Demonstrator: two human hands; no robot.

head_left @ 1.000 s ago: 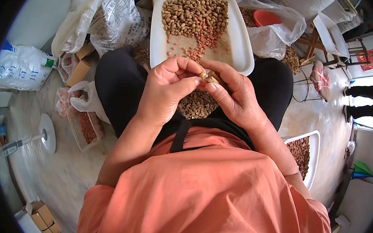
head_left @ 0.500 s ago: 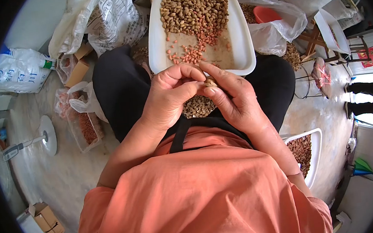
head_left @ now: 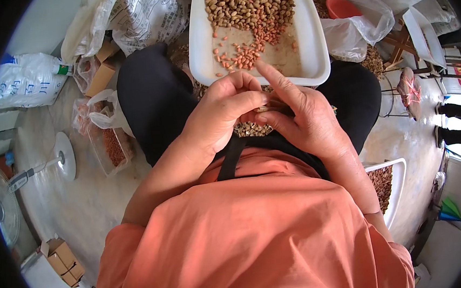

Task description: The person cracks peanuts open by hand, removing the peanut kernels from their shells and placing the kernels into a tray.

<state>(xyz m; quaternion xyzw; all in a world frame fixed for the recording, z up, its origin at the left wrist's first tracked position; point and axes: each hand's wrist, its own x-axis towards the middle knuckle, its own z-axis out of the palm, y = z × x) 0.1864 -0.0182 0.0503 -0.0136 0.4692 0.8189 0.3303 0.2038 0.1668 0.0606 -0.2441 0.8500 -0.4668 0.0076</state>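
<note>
My left hand (head_left: 228,109) and my right hand (head_left: 306,108) meet over my lap, just below a white tray (head_left: 311,35). Both hands pinch a small peanut shell (head_left: 264,109), mostly hidden by the fingers. My right index finger points up toward the tray's near edge. Unshelled peanuts (head_left: 249,4) fill the tray's far part. Loose reddish kernels (head_left: 242,56) lie nearer, on its brown bottom. Beneath my hands shows a pile of empty shells (head_left: 253,129).
A clear plastic bag (head_left: 349,34) with a red bowl (head_left: 343,7) stands right of the tray. Left are a box of kernels (head_left: 114,147) and a fan (head_left: 66,156). Another kernel tray (head_left: 400,185) sits at lower right. A person's dark-trousered legs (head_left: 460,137) show at far right.
The view has shifted, so the tray appears farther right and higher. My right index finger has straightened away from the pinched shell. The hands remain together.
</note>
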